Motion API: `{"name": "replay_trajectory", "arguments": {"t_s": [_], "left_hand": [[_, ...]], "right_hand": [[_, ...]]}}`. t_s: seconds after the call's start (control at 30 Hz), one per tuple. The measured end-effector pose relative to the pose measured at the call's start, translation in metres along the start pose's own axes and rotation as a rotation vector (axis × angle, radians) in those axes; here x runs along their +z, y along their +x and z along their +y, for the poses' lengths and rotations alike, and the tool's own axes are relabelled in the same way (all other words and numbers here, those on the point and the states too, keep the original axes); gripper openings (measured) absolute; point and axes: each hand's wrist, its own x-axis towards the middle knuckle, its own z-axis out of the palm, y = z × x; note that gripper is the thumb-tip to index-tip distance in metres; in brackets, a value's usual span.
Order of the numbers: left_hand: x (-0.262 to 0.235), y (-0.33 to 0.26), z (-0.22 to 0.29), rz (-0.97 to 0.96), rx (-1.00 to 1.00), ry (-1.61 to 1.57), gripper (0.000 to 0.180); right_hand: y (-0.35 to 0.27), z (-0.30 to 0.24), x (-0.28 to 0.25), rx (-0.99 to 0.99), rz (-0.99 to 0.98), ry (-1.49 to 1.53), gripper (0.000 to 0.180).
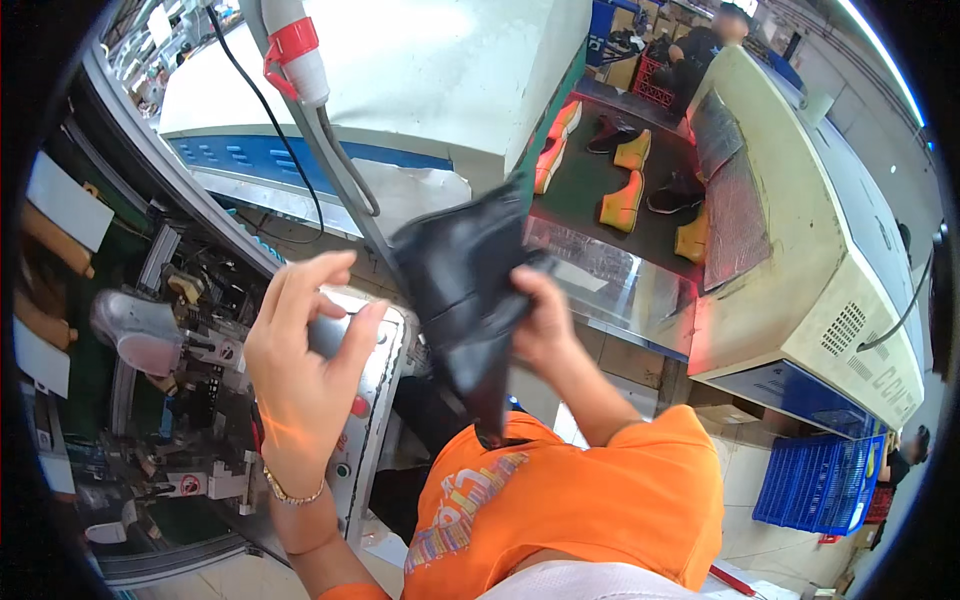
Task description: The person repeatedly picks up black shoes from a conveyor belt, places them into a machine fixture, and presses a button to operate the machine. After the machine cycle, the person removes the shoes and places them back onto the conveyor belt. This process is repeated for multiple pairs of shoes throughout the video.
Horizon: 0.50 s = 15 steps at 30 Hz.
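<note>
My right hand (545,325) grips a shiny black leather piece, which looks like a boot upper (462,275), by its right edge. The piece is smeared by motion and hangs in front of my body, its wide part up and its narrow part down. My left hand (300,365) is raised beside it on the left, apart from it. The left fingers are bent, with a gap between thumb and fingertips, and nothing lies in them. Under that hand is a metal control box (345,440) with buttons.
On the left stands a machine with clamps and a rounded, shoe-shaped form (140,330). A conveyor (575,195) carries several yellow, orange and dark shoes between pale machine housings. A blue crate (815,485) sits at right. A person (705,55) is in the distance.
</note>
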Motion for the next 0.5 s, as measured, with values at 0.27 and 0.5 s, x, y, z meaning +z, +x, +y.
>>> {"name": "replay_trajectory", "arguments": {"t_s": [0.27, 0.5], "left_hand": [[0.014, -0.032, -0.063, -0.099, -0.318, -0.070, 0.029], [0.033, -0.074, -0.104, -0.080, -0.556, -0.119, 0.025]], "right_hand": [[0.122, -0.199, -0.085, -0.645, 0.191, -0.088, 0.039], [0.245, -0.212, -0.237, -0.616, 1.163, -0.156, 0.062]]}}
